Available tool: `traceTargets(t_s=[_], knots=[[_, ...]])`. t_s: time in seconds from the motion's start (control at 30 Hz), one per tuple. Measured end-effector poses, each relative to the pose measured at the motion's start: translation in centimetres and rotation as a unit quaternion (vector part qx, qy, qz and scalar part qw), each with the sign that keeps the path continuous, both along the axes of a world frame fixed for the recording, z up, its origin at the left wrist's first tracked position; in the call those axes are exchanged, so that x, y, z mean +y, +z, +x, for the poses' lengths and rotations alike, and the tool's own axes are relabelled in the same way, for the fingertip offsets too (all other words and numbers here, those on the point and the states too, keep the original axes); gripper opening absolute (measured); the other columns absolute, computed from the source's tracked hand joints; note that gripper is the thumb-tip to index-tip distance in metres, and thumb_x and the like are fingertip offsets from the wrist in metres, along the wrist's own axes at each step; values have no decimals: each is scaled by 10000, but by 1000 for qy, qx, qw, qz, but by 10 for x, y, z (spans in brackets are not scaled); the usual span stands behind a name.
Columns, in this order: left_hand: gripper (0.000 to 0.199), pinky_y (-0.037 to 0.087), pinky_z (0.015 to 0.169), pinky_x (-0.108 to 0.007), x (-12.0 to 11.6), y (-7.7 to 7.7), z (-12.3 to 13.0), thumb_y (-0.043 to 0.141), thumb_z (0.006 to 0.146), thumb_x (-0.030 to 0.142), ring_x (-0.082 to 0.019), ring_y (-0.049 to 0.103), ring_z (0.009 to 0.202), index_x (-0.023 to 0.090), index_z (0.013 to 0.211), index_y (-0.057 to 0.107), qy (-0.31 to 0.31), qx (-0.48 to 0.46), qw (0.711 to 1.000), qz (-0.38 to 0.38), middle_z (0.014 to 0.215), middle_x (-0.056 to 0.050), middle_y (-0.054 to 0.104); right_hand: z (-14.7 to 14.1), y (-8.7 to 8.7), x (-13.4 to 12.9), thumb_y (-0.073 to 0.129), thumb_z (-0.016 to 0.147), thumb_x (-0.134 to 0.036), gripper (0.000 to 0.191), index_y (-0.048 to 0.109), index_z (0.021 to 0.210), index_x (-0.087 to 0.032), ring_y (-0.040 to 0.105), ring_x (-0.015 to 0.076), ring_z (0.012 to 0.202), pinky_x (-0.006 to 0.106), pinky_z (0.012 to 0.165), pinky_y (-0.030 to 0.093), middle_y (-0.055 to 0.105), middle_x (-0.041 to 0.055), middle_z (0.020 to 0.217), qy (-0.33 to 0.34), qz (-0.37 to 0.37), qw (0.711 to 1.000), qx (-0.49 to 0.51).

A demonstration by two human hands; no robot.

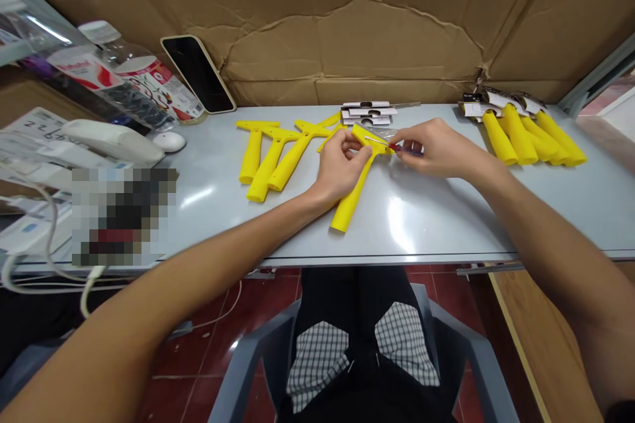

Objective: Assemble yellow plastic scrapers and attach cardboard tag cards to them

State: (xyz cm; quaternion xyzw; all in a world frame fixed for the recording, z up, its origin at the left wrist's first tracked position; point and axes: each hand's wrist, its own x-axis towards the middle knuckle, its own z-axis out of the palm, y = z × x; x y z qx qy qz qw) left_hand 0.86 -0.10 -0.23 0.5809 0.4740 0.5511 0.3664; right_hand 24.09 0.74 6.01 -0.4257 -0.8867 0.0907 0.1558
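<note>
From where I stand, well out to the left of the left hand, a labelled plastic bottle [159, 89] leans near a dark-screened phone [201, 73], with a white computer mouse [169, 141] just in front. Closer to that hand, on its left, lie loose yellow T-shaped handles [270, 165], some overlapping. The left hand [342, 165] is closed on another one, the held yellow handle [354, 198], thumb and fingers pinching it where grip meets crosspiece; its grip slants down toward the table's [297, 231] near edge. It looks like light, stiff moulded plastic, smooth enough to turn under a push, and hardly fragile. I'd judge that neck the sound place to hold, since it steadies the head and leaves its face bare. Just beyond the left hand sit small white cards [366, 112] with clear wrapping. To its right, the right hand [436, 149] has its fingers wrapped around a slim screwdriver [407, 149], its shaft lying over the crosspiece; I can't tell whether the tip touches. Well right of the right hand, carded yellow handles [518, 135] lie bunched side by side.
</note>
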Motion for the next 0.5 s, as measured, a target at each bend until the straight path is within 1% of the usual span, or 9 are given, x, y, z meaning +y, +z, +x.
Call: traceTargets(t_s=[0.13, 0.2, 0.3, 0.4, 0.43, 0.5], knots=[[167, 590, 806, -300, -1, 3, 0, 774, 887, 93, -175, 750, 882, 210, 900, 656, -12, -13, 1000, -14, 995, -53, 804, 2, 1, 2, 696, 990, -333, 334, 868, 1259, -234, 751, 303, 872, 423, 859, 523, 852, 106, 1010, 2, 4, 1000, 3], [139, 597, 833, -308, -1, 4, -1, 777, 894, 124, -185, 761, 915, 209, 919, 670, -24, -22, 999, -24, 1008, -55, 816, 4, 3, 4, 683, 991, -332, 340, 866, 1260, -232, 748, 311, 870, 443, 873, 531, 852, 110, 1016, 2, 9, 1000, 4], [112, 608, 863, -325, -2, 5, -2, 788, 901, 164, -201, 772, 940, 202, 950, 695, -44, -37, 997, -44, 995, -57, 829, 7, 6, 5, 680, 987, -336, 331, 868, 1235, -226, 742, 319, 908, 462, 911, 530, 839, 123, 1079, -6, 31, 999, 16], [97, 620, 844, -340, -2, 7, -4, 792, 924, 195, -211, 774, 916, 202, 970, 708, -56, -63, 994, -73, 969, -63, 833, 10, 10, 6, 704, 981, -354, 298, 866, 1192, -219, 734, 337, 1013, 462, 949, 525, 801, 146, 1188, -31, 58, 997, 41], [95, 627, 837, -346, -1, 8, -5, 793, 935, 210, -217, 778, 925, 206, 981, 709, -59, -77, 991, -87, 981, -67, 835, 11, 11, 7, 712, 978, -358, 292, 864, 1186, -221, 729, 342, 1038, 462, 960, 525, 792, 147, 1194, -45, 63, 996, 49], [99, 649, 844, -362, 1, 10, -7, 794, 952, 231, -235, 792, 980, 217, 993, 705, -59, -114, 984, -124, 1028, -78, 837, 16, 10, 11, 729, 964, -354, 285, 859, 1181, -224, 723, 345, 1047, 461, 965, 526, 789, 139, 1141, -72, 61, 994, 50]])
